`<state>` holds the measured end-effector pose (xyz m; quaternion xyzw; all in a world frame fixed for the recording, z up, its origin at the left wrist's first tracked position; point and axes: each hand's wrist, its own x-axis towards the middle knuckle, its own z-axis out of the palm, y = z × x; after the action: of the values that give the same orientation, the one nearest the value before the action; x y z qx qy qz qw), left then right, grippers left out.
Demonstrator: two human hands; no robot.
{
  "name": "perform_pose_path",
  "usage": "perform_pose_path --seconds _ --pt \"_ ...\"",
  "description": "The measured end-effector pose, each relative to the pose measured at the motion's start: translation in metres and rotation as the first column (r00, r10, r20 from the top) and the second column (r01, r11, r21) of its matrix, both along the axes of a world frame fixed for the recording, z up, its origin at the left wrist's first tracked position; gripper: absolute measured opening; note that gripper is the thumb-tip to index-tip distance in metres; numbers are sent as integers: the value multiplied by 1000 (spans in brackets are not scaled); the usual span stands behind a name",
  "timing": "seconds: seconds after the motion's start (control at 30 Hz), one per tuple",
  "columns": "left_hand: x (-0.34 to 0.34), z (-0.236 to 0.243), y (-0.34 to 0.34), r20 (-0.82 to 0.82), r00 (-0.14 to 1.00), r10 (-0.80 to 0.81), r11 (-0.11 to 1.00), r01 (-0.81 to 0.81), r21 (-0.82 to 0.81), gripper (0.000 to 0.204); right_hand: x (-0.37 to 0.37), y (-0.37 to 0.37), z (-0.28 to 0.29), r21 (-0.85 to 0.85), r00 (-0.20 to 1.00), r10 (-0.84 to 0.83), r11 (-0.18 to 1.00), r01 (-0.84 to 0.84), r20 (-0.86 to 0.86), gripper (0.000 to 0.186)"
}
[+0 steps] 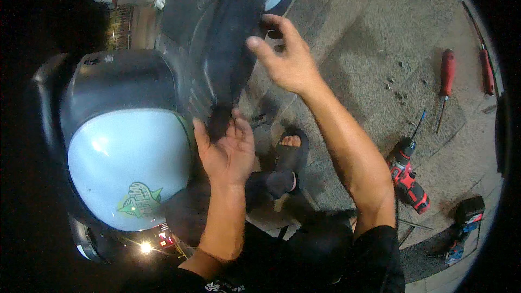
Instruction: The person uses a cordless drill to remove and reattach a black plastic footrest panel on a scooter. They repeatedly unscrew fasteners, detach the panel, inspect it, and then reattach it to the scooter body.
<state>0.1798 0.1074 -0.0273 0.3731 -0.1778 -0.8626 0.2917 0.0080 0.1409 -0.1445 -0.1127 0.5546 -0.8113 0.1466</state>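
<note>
In the head view, your scooter (pixel 127 157) fills the left side, its blue shell bearing a green sticker (pixel 138 201). The black trim (pixel 230 38) runs upward along the scooter's right side. Your left hand (pixel 230 152) is just right of the scooter's shell, palm up, its fingers curved and parted around the dark lower end of the trim; you cannot tell whether they press on it. Your right hand (pixel 290 62) is farther up, right of the scooter, at the trim's outer edge. Its thumb and forefinger stand apart, with nothing gripped between them; whether the forefinger touches the edge, you cannot tell.

Your sandal (pixel 293 152) is near the scooter, on its right. Well to the right of the scooter, on the ground (pixel 347 92), lie small screws (pixel 399 95), two red screwdrivers (pixel 448 73), a red drill (pixel 410 179) and a blue drill (pixel 461 233).
</note>
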Motion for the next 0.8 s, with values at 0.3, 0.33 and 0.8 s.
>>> perform_pose_path --seconds 0.3,0.33,0.8 --pt "20 -3 25 -89 996 -1 996 9 93 59 -15 -18 28 91 993 -57 995 48 102 73" --pt "21 -6 33 -81 997 -1 994 10 113 63 -15 -14 21 74 993 -34 997 25 116 72" --pt "134 -81 96 253 724 -642 756 543 365 58 65 105 -60 -245 962 106 968 -44 250 68"
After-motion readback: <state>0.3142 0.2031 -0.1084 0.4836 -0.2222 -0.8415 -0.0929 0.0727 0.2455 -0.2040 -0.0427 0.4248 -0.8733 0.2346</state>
